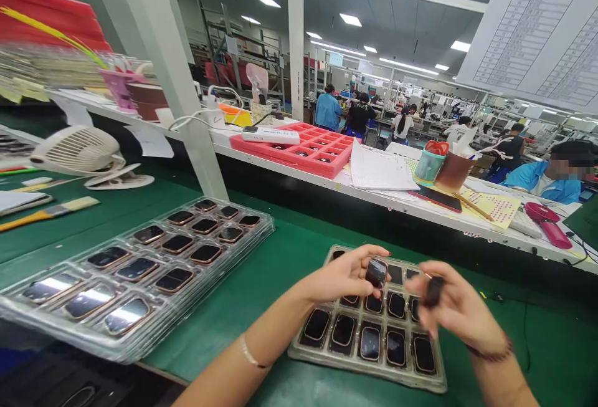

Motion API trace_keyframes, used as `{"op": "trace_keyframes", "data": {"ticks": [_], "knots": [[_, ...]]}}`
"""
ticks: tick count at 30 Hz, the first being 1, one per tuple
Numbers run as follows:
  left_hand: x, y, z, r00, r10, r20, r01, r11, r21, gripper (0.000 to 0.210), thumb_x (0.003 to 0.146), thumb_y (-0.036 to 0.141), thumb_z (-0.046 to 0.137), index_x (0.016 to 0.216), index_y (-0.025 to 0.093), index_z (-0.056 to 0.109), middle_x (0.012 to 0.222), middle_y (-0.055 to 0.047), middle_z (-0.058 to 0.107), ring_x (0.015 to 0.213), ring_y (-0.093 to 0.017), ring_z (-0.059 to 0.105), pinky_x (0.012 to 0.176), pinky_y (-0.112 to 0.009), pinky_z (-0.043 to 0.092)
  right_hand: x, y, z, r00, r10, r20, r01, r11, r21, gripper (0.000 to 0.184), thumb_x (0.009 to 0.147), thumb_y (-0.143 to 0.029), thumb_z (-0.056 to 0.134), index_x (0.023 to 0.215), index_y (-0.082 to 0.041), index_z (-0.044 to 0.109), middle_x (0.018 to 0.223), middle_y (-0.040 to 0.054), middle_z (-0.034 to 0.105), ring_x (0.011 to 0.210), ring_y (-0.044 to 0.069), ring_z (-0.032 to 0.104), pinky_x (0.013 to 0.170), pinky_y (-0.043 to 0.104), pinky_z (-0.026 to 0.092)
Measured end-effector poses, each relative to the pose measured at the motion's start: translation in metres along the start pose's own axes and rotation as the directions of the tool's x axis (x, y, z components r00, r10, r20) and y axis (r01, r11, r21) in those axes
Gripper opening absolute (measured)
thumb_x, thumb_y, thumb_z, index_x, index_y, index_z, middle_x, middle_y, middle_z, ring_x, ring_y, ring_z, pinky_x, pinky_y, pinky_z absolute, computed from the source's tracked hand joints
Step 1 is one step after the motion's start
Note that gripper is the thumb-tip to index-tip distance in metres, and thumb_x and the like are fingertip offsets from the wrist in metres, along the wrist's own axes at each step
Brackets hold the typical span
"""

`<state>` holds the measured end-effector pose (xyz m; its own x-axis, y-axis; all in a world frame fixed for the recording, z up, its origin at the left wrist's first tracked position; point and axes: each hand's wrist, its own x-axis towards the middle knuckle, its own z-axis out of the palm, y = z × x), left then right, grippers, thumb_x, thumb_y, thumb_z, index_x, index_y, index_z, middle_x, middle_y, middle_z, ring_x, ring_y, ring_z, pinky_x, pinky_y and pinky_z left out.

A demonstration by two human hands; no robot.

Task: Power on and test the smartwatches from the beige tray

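Note:
My left hand (348, 275) grips a smartwatch case (376, 272) with a dark glossy screen, above the tray on the right. My right hand (455, 307), smeared by motion, holds another dark watch piece (434, 292) between fingers and thumb; its details are blurred. Under both hands lies a plastic tray (369, 371) with rows of watch cases, such as the gold-rimmed watch case (370, 342) in its front row. Part of its back rows is hidden behind my hands. On the left, a stack of clear trays (154, 348) holds more watch cases, screens up.
A green mat (219, 326) covers the bench. A beige clip fan (79, 151) and a brush (51, 212) are at the left. On the raised shelf stand a red foam tray (299, 161), papers (380, 167), a cup (430, 164) and a pink handheld fan (547, 223). Several people work beyond.

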<state>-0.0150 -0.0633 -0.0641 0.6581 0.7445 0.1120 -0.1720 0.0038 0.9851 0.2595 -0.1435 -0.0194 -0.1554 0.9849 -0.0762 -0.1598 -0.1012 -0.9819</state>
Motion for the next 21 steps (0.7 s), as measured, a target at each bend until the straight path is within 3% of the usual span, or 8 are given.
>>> {"op": "trace_keyframes", "data": {"ticks": [3, 5, 8, 13, 21], "knots": [[0.038, 0.008, 0.031, 0.998, -0.048, -0.052, 0.053, 0.992, 0.111, 0.029, 0.073, 0.021, 0.057, 0.101, 0.014, 0.057, 0.085, -0.005, 0.061, 0.059, -0.011, 0.058, 0.048, -0.019, 0.039, 0.035, 0.014, 0.008, 0.999, -0.048, 0.020, 0.048, 0.998, -0.027, 0.028, 0.088, -0.029, 0.053, 0.112, -0.015, 0.053, 0.110, 0.0074, 0.058, 0.089, 0.019, 0.060, 0.074, 0.037, 0.052], [0.049, 0.002, 0.039, 0.989, -0.081, -0.127, 0.102, 0.980, 0.173, 0.019, 0.077, 0.022, 0.049, 0.090, 0.012, 0.059, 0.077, -0.004, 0.061, 0.054, -0.010, 0.057, 0.046, -0.020, 0.038, 0.054, 0.028, 0.011, 0.997, -0.074, 0.029, 0.075, 0.996, -0.041, 0.029, 0.084, -0.031, 0.057, 0.108, -0.016, 0.056, 0.098, 0.0061, 0.063, 0.072, 0.016, 0.062, 0.059, 0.029, 0.052], [0.051, -0.014, 0.036, 0.981, -0.093, -0.172, 0.124, 0.976, 0.177, 0.020, 0.074, 0.018, 0.048, 0.092, 0.013, 0.057, 0.077, -0.004, 0.061, 0.057, -0.012, 0.058, 0.043, -0.019, 0.035, 0.072, 0.050, 0.010, 0.991, -0.118, 0.058, 0.120, 0.992, -0.038, 0.032, 0.079, -0.034, 0.062, 0.106, -0.018, 0.057, 0.090, 0.0056, 0.066, 0.057, 0.012, 0.060, 0.046, 0.022, 0.046], [0.047, -0.023, 0.031, 0.983, -0.044, -0.177, 0.061, 0.994, 0.092, 0.028, 0.065, 0.006, 0.050, 0.091, 0.014, 0.054, 0.075, -0.001, 0.060, 0.061, -0.011, 0.057, 0.052, -0.020, 0.041, 0.077, 0.071, 0.004, 0.989, -0.116, 0.089, 0.122, 0.991, -0.057, 0.037, 0.076, -0.030, 0.063, 0.110, -0.019, 0.054, 0.097, 0.0075, 0.064, 0.061, 0.013, 0.062, 0.050, 0.023, 0.049], [0.052, -0.036, 0.026, 0.983, -0.044, -0.177, 0.050, 0.998, 0.028, 0.032, 0.062, 0.004, 0.052, 0.093, 0.014, 0.054, 0.075, -0.001, 0.060, 0.062, -0.011, 0.056, 0.061, -0.025, 0.045, 0.077, 0.076, 0.003, 0.980, -0.153, 0.130, 0.169, 0.978, -0.125, 0.036, 0.078, -0.025, 0.059, 0.113, -0.019, 0.051, 0.101, 0.0078, 0.063, 0.062, 0.012, 0.063, 0.052, 0.023, 0.050]]}}
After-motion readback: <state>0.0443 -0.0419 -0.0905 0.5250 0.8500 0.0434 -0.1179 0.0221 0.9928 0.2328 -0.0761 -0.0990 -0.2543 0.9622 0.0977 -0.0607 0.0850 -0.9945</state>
